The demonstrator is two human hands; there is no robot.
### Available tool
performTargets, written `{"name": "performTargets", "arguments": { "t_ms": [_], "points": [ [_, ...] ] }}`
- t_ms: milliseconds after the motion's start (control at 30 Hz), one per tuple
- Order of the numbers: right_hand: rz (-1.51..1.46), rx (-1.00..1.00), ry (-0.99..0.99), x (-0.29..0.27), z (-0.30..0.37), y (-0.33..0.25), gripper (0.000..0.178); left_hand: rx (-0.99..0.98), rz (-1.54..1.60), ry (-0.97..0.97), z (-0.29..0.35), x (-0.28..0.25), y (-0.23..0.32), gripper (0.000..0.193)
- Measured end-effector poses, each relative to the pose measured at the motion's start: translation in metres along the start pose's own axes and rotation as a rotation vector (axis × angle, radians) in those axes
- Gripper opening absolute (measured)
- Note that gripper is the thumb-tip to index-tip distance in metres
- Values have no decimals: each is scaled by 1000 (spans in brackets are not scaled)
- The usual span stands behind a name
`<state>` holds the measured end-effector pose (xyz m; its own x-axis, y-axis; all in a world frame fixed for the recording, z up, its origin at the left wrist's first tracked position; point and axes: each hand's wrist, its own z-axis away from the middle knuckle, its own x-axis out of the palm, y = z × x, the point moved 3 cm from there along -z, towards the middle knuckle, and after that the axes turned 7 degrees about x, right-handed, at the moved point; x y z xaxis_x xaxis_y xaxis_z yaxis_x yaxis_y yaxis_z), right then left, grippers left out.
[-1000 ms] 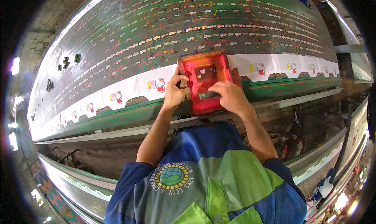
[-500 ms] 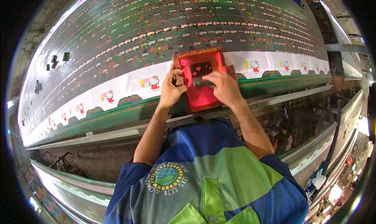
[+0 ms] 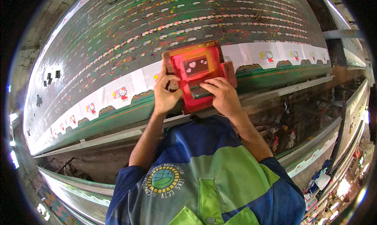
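A small wooden screen-printing frame [image 3: 189, 104] with a red-stained mesh is at the table's near edge, over the white paper strip [image 3: 147, 83]. Heart and dot shapes show in a dark window of its mesh. My left hand [image 3: 166, 94] grips the frame's left side, thumb and fingers curled round it. Inside the frame, my right hand [image 3: 223, 94] pinches a dark squeegee [image 3: 199, 92] at the near end of the mesh. Cartoon cats with balloons are printed along the strip on both sides. Whether the frame rests flat or is slightly raised, I cannot tell.
The long green-grey table [image 3: 129, 40] carries rows of leftover coloured print marks. Several small dark pieces [image 3: 49, 78] lie at its left. A pale rail [image 3: 275, 92] runs along the near edge; another table [image 3: 74, 183] stands lower left. Cluttered ground shows at right.
My right hand has drawn the squeegee toward me, to the near end of the mesh. The frame has turned slightly counterclockwise. The whole view has shifted a little.
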<state>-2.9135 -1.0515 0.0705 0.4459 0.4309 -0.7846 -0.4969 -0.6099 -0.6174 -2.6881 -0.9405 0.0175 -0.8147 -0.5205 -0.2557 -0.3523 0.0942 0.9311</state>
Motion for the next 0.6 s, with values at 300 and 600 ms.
{"name": "performTargets", "arguments": {
  "t_ms": [300,600],
  "points": [
    [15,-18,1,-47,10,97,50,-205,235,15,-28,109,-24,34],
    [-6,-70,4,-50,7,103,41,-439,304,-16,-24,108,-33,35]
  ]
}}
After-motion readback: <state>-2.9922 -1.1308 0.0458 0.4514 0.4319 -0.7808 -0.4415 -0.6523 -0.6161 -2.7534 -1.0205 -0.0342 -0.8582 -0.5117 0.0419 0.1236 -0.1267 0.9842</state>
